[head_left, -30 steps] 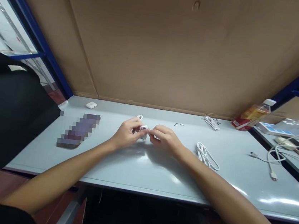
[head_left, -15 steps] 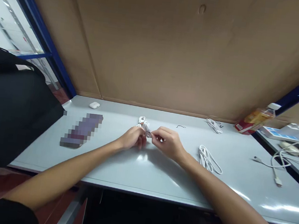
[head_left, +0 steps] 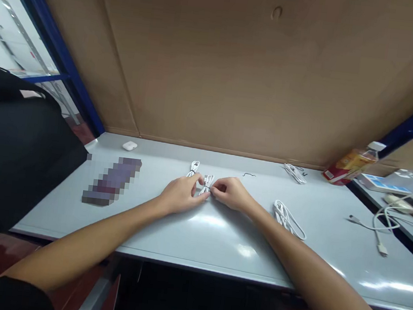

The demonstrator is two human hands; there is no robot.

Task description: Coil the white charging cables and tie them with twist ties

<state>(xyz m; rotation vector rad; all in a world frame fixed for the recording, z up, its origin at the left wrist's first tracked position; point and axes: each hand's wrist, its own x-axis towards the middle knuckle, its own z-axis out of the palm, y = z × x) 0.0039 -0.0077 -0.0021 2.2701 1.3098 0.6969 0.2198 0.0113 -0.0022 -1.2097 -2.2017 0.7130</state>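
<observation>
A white coiled charging cable [head_left: 208, 181] lies on the grey table between my hands, bound round its middle by a black twist tie [head_left: 206, 187]. At its left is my left hand [head_left: 182, 193], thumb and forefinger spread apart, with the thumb tip against the lower part of the coil. My right hand [head_left: 232, 193] is closed in a pinch at the coil's right side, at the end of the twist tie; the fingertips partly cover it. Just behind my left hand rests a second tied white cable [head_left: 194, 167].
To the right lie a loosely coiled white cable [head_left: 287, 218], another bundled cable [head_left: 294, 173] and a loose black tie [head_left: 249, 175]. A drink bottle [head_left: 352, 164] leans at the back right. On the left are a white earphone case [head_left: 130, 146], a pixelated object [head_left: 114, 180] and a black bag [head_left: 19, 158].
The cable coil has come down from being held between both hands onto the table. My left fingers have spread from their grip, while my right hand keeps its pinch beside the coil.
</observation>
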